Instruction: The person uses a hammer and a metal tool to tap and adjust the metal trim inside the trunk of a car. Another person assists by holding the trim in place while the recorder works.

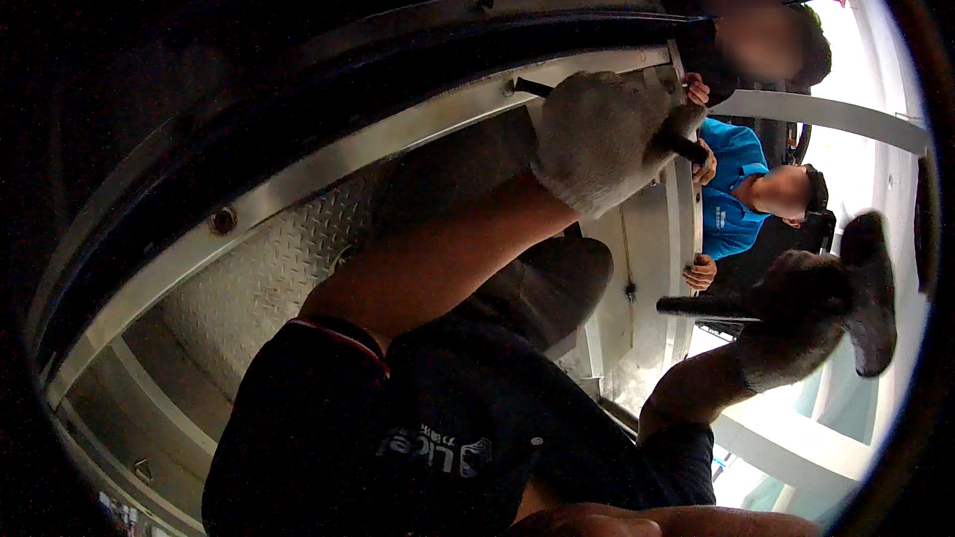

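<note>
My left hand (607, 144), in a grey work glove, is closed around a dark metal rod (533, 89) that looks like a punch. One end of it reaches a hole or bolt on the pale metal rail (428, 119); the other end sticks out past my thumb. To the right, my gloved right hand (796, 313) grips a hammer (869, 298) and is held up, apart from the rod. The hammer's dark head stands above the fist, and the handle's end points left.
Below the rail lies a diamond-plate metal floor (269, 268). A person in a blue shirt (731, 209) rests their hands on the panel edge (686, 209); another person in dark clothing (696, 0) leans in at the top. My bent knee (557, 283) is between my arms.
</note>
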A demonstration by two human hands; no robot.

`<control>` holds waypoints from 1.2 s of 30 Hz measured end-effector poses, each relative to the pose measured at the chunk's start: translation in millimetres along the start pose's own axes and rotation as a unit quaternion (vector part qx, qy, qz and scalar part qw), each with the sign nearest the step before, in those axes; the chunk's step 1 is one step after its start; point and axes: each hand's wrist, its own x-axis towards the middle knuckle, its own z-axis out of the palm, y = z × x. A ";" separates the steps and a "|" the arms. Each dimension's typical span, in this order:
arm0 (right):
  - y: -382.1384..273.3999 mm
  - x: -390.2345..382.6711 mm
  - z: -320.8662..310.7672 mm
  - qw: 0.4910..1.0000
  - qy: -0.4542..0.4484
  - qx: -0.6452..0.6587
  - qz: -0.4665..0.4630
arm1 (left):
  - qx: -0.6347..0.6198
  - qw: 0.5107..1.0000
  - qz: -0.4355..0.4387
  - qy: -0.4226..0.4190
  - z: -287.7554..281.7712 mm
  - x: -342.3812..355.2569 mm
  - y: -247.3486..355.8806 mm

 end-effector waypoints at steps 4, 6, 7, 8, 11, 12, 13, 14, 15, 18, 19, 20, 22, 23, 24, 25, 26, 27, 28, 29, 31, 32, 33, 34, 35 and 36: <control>17.0 -2.1 -29.8 0.984 0.014 -0.175 -0.025 | -0.026 0.998 -0.043 0.037 -4.7 8.6 3.8; 53.9 -1.0 29.3 0.959 0.013 -0.283 -0.015 | -0.009 0.997 -0.056 0.048 -7.6 4.3 3.8; 66.9 -2.2 61.6 0.940 0.016 -0.341 -0.009 | -0.022 0.996 -0.063 0.058 -7.9 4.7 3.1; 66.7 -1.4 63.9 0.947 0.016 -0.320 0.021 | -0.046 0.994 -0.071 0.070 -10.7 8.1 3.3; 53.7 -0.9 52.4 0.961 0.052 -0.270 0.025 | -0.045 0.996 -0.060 0.039 -6.8 7.4 3.6; 45.0 3.7 36.1 0.965 0.068 -0.252 0.000 | -0.032 0.998 -0.048 0.016 -3.9 5.7 4.3; 25.1 5.4 21.6 0.965 0.092 -0.242 -0.032 | -0.054 0.998 -0.026 0.016 -1.4 5.5 5.6; 11.3 12.1 10.0 0.973 0.094 -0.202 -0.065 | -0.039 0.998 -0.029 0.028 -2.6 5.6 4.3; -1.2 19.9 6.5 0.985 0.078 -0.116 -0.097 | -0.019 0.999 -0.032 0.037 -2.7 5.7 2.8; -5.2 17.3 14.6 0.992 0.029 -0.064 -0.108 | 0.001 0.997 -0.025 0.079 -2.2 5.1 5.3; 7.1 9.5 22.1 0.984 0.020 -0.162 -0.077 | 0.002 0.995 -0.020 0.096 -2.4 5.0 6.9; 28.5 6.8 36.9 0.967 -0.008 -0.254 -0.027 | -0.011 0.993 -0.040 0.108 -6.8 4.6 5.7; 40.3 3.4 81.9 0.940 -0.073 -0.332 0.036 | -0.035 0.991 -0.052 0.119 -13.7 7.9 5.8; 40.0 2.9 95.3 0.939 -0.070 -0.333 0.047 | -0.040 0.991 -0.046 0.121 -14.4 8.1 6.8; 39.5 0.7 98.4 0.947 -0.041 -0.318 0.038 | -0.017 0.993 -0.014 0.115 -7.7 4.8 5.0; 40.2 -1.7 99.2 0.953 -0.013 -0.300 0.029 | 0.008 0.994 0.017 0.109 -1.3 2.1 3.7; 44.4 -1.2 98.9 0.960 0.009 -0.279 0.018 | 0.019 0.996 0.001 0.085 2.6 0.7 1.8; 43.7 -2.8 75.4 0.960 0.047 -0.277 0.006 | 0.020 0.998 -0.016 0.056 7.4 -2.2 3.0; 43.0 -4.4 51.7 0.958 0.084 -0.273 -0.007 | 0.018 0.999 -0.034 0.023 11.0 -6.8 5.9; 39.9 -4.0 47.3 0.960 0.106 -0.257 -0.031 | 0.010 1.000 -0.010 0.017 4.1 1.8 6.9; 39.7 -10.9 29.7 0.943 0.104 -0.305 -0.077 | 0.035 0.998 0.004 0.045 14.8 -6.2 0.8; 39.4 -12.5 25.4 0.934 0.103 -0.328 -0.101 | 0.050 0.997 0.011 0.060 15.8 -8.6 -1.1; 36.7 -20.1 25.0 0.938 0.094 -0.326 -0.071 | 0.061 0.996 0.020 0.056 16.6 -8.1 -4.1; 39.5 -20.9 26.9 0.949 0.084 -0.297 -0.059 | 0.071 0.996 0.030 0.053 16.4 -6.3 -8.4; 40.4 -23.7 34.7 0.959 0.081 -0.269 -0.045 | 0.075 0.996 0.033 0.044 16.8 -6.4 -7.2; 41.4 -24.8 43.5 0.967 0.077 -0.241 -0.031 | 0.081 0.995 0.035 0.038 13.9 -5.2 -5.2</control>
